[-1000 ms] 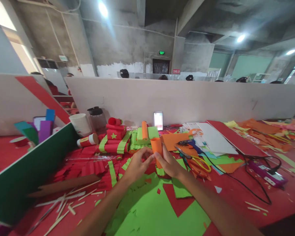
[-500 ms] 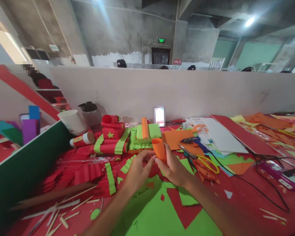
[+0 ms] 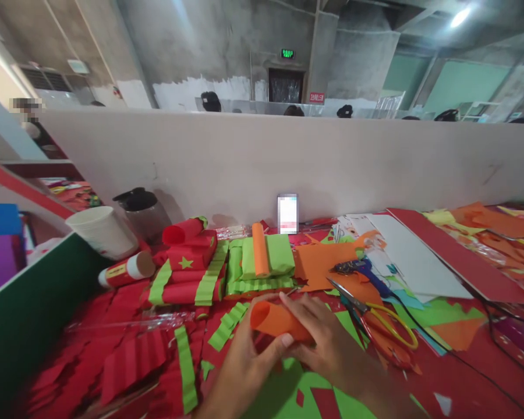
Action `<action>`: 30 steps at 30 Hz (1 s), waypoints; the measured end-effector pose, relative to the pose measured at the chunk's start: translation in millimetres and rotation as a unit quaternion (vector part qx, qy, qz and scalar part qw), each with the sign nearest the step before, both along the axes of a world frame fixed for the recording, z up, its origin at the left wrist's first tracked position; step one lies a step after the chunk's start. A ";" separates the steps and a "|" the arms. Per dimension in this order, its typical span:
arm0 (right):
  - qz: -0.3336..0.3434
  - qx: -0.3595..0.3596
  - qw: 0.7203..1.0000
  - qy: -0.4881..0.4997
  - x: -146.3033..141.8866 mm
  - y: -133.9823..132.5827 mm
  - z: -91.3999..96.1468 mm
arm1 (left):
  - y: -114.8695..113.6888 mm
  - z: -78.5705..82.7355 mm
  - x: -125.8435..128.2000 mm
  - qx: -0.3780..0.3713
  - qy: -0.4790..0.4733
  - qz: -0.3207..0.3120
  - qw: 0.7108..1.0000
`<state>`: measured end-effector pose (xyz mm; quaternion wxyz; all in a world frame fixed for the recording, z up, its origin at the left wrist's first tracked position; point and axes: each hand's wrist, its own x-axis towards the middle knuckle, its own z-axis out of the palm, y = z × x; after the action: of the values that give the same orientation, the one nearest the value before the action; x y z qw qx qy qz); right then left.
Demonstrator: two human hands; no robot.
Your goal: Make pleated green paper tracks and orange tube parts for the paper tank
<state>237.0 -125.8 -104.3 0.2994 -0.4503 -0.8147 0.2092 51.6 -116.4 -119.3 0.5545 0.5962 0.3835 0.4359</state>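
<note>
Both my hands hold an orange paper roll (image 3: 273,319) low in the middle of the view, its open end pointing left. My left hand (image 3: 244,364) pinches it from below with the thumb pressed against the roll. My right hand (image 3: 325,343) wraps over its right part, fingers closed on it. Just beyond stand paper models: a green block with an orange roll on top (image 3: 264,259) and a stack of red rolls with green bands and a star (image 3: 187,267).
Scissors with yellow and red handles (image 3: 378,329) lie right of my hands, a blue glue gun (image 3: 362,270) behind them. A white cup (image 3: 102,231), a dark-lidded jar (image 3: 142,212), a glue bottle (image 3: 124,270), a phone (image 3: 287,213), cables, and red, green and orange paper scraps cover the table. A partition wall runs behind.
The orange roll has gone from upright to lying nearly sideways in my hands. The camera has tipped down and closer, so hands and roll sit lower in the picture.
</note>
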 end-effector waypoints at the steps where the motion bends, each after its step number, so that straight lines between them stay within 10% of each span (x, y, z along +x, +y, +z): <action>1: 0.000 0.006 1.000 -0.011 1.1 0.4 -0.5 | 0.9 -0.3 -0.4 -0.017 0.002 0.016 1.000; 14: -0.022 0.104 0.990 -0.091 13.2 11.6 -0.6 | 11.7 16.9 -1.8 -0.106 -0.089 0.202 0.970; 30: 0.070 0.084 0.987 -0.116 38.8 11.9 16.7 | 15.8 16.3 -38.8 0.213 0.240 0.070 0.944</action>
<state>275.7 -113.9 -87.6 0.2239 -0.3869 -0.8881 0.1069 12.8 -100.6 -103.0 0.2739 0.7594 0.4439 0.3889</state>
